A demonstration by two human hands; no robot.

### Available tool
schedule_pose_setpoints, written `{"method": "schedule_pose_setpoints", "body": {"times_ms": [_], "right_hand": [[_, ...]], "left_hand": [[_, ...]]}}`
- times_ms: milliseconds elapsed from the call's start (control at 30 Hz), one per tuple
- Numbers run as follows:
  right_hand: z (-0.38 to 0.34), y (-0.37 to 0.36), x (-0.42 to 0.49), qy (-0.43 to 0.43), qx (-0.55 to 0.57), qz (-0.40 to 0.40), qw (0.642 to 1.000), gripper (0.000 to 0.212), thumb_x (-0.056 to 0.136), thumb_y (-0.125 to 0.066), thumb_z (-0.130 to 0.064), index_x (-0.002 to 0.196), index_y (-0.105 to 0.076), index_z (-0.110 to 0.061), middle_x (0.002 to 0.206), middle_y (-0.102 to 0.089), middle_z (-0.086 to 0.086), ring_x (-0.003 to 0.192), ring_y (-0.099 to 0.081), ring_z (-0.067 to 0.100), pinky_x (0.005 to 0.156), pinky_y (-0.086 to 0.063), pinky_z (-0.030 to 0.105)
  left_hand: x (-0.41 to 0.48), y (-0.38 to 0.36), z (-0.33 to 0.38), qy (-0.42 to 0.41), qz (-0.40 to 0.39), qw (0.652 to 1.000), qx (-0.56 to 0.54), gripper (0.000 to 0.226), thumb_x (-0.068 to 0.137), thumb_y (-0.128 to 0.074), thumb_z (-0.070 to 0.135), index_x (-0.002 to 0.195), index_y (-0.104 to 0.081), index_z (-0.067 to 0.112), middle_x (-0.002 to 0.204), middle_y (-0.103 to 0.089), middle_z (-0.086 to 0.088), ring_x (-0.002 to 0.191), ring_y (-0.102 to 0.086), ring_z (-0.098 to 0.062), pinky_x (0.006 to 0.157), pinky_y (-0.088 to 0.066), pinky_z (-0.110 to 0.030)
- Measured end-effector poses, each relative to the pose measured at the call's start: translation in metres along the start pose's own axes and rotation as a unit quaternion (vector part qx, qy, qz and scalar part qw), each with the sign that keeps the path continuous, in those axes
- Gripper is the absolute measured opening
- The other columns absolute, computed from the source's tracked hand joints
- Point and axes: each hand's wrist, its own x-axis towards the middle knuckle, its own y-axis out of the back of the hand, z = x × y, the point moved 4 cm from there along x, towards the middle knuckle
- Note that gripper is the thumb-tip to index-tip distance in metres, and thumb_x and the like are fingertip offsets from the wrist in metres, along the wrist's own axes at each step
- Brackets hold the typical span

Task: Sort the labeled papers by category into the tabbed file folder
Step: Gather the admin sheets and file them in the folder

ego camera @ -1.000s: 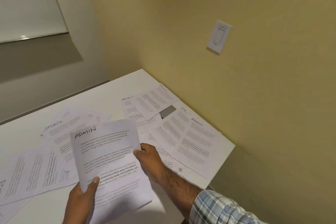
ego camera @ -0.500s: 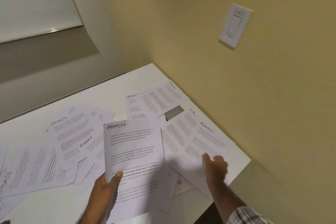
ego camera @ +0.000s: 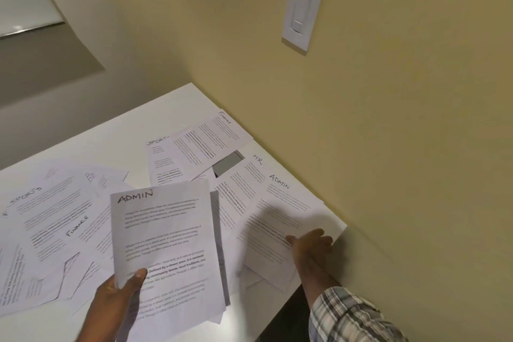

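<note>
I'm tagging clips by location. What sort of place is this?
Likely an office or home work corner, though little shows: a white table set against a yellow wall, loose printed papers hand-labelled ADMIN, HR, FINANCE, SPORTS spread on it, an ADMIN stack in the left hand, and a wall switch.

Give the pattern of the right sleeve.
Plaid: the sleeve is checked in grey, white and pale blue; the head view shows it best.

Single head-worn view, close above the table [ego camera: 111, 147], angled forward and down toward the wall [ego camera: 388, 119]; left hand [ego camera: 116, 296], right hand [ego camera: 311, 244] low in frame.
</note>
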Motion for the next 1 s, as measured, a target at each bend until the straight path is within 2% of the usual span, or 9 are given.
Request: {"method": "schedule_pose_setpoints", "body": {"times_ms": [200, 333, 433, 533, 600, 700, 833, 900, 1000], "right_hand": [[-0.011, -0.001, 0.0, 0.025, 0.062, -0.031, 0.997, 0.086, 0.085, -0.078, -0.042, 0.147, -0.034, -0.001, 0.135, -0.047, 0.023, 0.117, -0.058, 0.033, 0.084, -0.059, 0.037], [-0.018, 0.003, -0.006, -0.022, 0.119, -0.045, 0.992, 0.064, 0.087, -0.077, -0.026, 0.135, -0.041, -0.002, 0.133, -0.043, 0.025, 0.113, -0.056, 0.035, 0.08, -0.058, 0.037], [-0.02, 0.002, -0.008, -0.041, 0.176, -0.044, 0.983, 0.056, 0.092, -0.068, -0.01, 0.138, -0.037, -0.005, 0.133, -0.043, 0.028, 0.109, -0.06, 0.041, 0.081, -0.059, 0.043], [-0.016, 0.003, -0.007, -0.042, 0.275, -0.04, 0.96, 0.038, 0.098, -0.053, -0.001, 0.135, -0.046, 0.001, 0.128, -0.057, 0.029, 0.109, -0.065, 0.044, 0.08, -0.058, 0.043], [-0.012, 0.005, -0.005, -0.031, 0.32, -0.038, 0.946, 0.022, 0.094, -0.054, 0.002, 0.115, -0.063, 0.006, 0.114, -0.068, 0.026, 0.097, -0.069, 0.039, 0.067, -0.057, 0.036], [-0.011, 0.017, -0.006, -0.003, 0.39, -0.029, 0.92, 0.011, 0.088, -0.059, 0.001, 0.081, -0.068, 0.0, 0.091, -0.073, 0.022, 0.08, -0.07, 0.036, 0.068, -0.063, 0.047], [-0.023, 0.047, -0.023, 0.009, 0.537, -0.106, 0.837, 0.006, 0.095, -0.063, -0.001, 0.091, -0.068, -0.002, 0.087, -0.068, 0.012, 0.077, -0.066, 0.025, 0.063, -0.058, 0.034], [-0.033, 0.065, -0.037, 0.048, 0.555, -0.148, 0.817, 0.008, 0.096, -0.062, -0.002, 0.094, -0.066, 0.004, 0.082, -0.065, 0.012, 0.072, -0.062, 0.022, 0.056, -0.053, 0.027], [-0.06, 0.083, -0.068, 0.15, 0.531, -0.198, 0.81, 0.015, 0.096, -0.06, -0.002, 0.083, -0.058, 0.005, 0.068, -0.048, 0.013, 0.058, -0.044, 0.019, 0.044, -0.037, 0.02]], "left_hand": [[0.008, -0.002, -0.003, -0.001, -0.001, 1.0, 0.021, 0.018, 0.093, -0.069, 0.015, 0.107, -0.065, 0.004, 0.098, -0.068, -0.019, 0.083, -0.061, -0.03, 0.085, -0.043, -0.041], [0.012, -0.002, -0.004, 0.001, 0.005, 1.0, 0.021, 0.022, 0.094, -0.068, 0.019, 0.11, -0.063, 0.004, 0.1, -0.067, -0.021, 0.088, -0.062, -0.036, 0.086, -0.044, -0.043], [0.013, -0.001, -0.004, -0.001, 0.002, 1.0, 0.01, 0.022, 0.094, -0.068, 0.021, 0.108, -0.064, 0.005, 0.1, -0.068, -0.021, 0.088, -0.063, -0.036, 0.084, -0.044, -0.044], [0.015, 0.001, -0.006, -0.001, -0.009, 1.0, 0.0, 0.025, 0.093, -0.069, 0.024, 0.109, -0.067, 0.006, 0.102, -0.073, -0.02, 0.091, -0.068, -0.037, 0.084, -0.05, -0.044], [0.015, 0.004, -0.006, 0.004, -0.02, 0.999, -0.025, 0.023, 0.094, -0.068, 0.02, 0.112, -0.067, 0.005, 0.101, -0.074, -0.019, 0.09, -0.07, -0.037, 0.077, -0.051, -0.037], [0.017, 0.01, 0.0, 0.002, -0.032, 0.998, -0.05, 0.023, 0.096, -0.065, 0.014, 0.116, -0.065, 0.004, 0.098, -0.075, -0.015, 0.086, -0.071, -0.035, 0.072, -0.052, -0.033], [0.02, 0.02, 0.008, -0.007, -0.047, 0.997, -0.067, 0.02, 0.097, -0.062, 0.007, 0.116, -0.063, 0.005, 0.087, -0.075, -0.003, 0.073, -0.072, -0.018, 0.064, -0.054, -0.024], [0.023, 0.025, 0.006, 0.002, -0.067, 0.995, -0.076, 0.017, 0.097, -0.061, 0.004, 0.113, -0.064, 0.008, 0.082, -0.079, -0.001, 0.066, -0.075, -0.014, 0.056, -0.056, -0.017], [0.029, 0.03, -0.001, 0.018, -0.095, 0.99, -0.099, 0.022, 0.097, -0.06, 0.003, 0.117, -0.065, 0.009, 0.096, -0.079, -0.004, 0.079, -0.078, -0.018, 0.067, -0.06, -0.026]]}}
